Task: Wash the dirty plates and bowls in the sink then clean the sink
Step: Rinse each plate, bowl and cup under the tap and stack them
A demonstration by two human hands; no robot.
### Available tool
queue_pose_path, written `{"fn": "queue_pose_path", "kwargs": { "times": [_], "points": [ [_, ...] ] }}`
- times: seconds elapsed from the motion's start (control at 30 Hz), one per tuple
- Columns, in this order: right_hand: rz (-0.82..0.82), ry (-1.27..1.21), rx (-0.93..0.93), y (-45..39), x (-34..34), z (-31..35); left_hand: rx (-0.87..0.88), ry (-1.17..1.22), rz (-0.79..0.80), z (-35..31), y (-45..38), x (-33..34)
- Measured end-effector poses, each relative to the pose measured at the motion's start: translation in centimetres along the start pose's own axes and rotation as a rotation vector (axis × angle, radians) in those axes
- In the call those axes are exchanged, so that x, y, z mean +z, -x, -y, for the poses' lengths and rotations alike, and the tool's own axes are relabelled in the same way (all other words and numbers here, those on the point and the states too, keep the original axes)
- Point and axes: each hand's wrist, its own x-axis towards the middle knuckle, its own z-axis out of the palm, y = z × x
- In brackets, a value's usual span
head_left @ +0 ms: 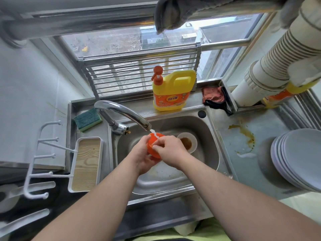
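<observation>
Both hands hold an orange bowl over the sink under the tap: left hand grip cupping it, right hand grip pinching its rim. Yellow detergent jug at the worktop's back edge; its label writing is unreadable.

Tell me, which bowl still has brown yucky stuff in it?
The white bowl lying in the sink, right of the hands. Brown sauce sits inside it. The orange bowl is held under the tap's running water instead.
</observation>
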Motion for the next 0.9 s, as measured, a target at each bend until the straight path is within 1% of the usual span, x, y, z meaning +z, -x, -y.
{"fn": "queue_pose_path", "kwargs": {
  "times": [0.07,0.13,0.17,0.2,0.23,0.33,0.37,0.4,0.57,0.63,0.7,0.8,0.87,0.9],
  "points": [
    [-0.114,-0.038,0.016,0.2,-0.1,-0.7,0.035,0.016,-0.015,0.2,0.2,0.5],
    [-0.301,-0.039,0.036,0.3,-0.6,-1.5,0.083,0.034,-0.022,0.4,0.2,0.6],
    [-0.366,-0.054,0.057,0.3,-0.8,-1.9,0.096,0.051,-0.019,0.5,0.2,0.6],
    [-0.391,-0.088,0.088,0.3,-1.1,-2.1,0.101,0.065,-0.016,0.5,0.2,0.5],
    [-0.365,-0.130,0.125,0.2,-1.3,-2.3,0.100,0.069,-0.010,0.5,0.2,0.3],
    [-0.141,-0.205,0.213,-0.4,-0.7,-2.7,0.105,0.056,0.003,0.7,0.3,0.2],
    [-0.094,-0.236,0.235,-0.5,-0.4,-2.7,0.114,0.043,0.010,0.7,0.6,0.3],
    [-0.076,-0.262,0.245,-0.5,-0.3,-2.6,0.126,0.025,0.015,0.8,0.7,0.3],
    [-0.129,-0.287,0.215,-0.7,-0.3,-2.4,0.176,-0.070,0.018,0.8,1.1,0.1],
    [-0.133,-0.332,0.235,-1.0,-0.3,-2.4,0.214,-0.088,0.036,0.5,1.3,0.2],
    [-0.117,-0.510,0.336,-1.6,-0.1,-2.3,0.262,-0.104,0.038,0.1,1.4,0.1],
    [-0.030,-0.858,0.509,-1.9,0.3,-1.5,0.352,-0.155,0.052,-0.8,1.6,-0.3],
    [0.015,-0.992,0.582,-1.9,0.9,-1.0,0.388,-0.206,0.050,-1.5,1.9,-0.3],
    [0.025,-1.009,0.602,-1.8,1.2,-0.7,0.401,-0.220,0.042,-1.8,1.9,-0.3]
  ]
}}
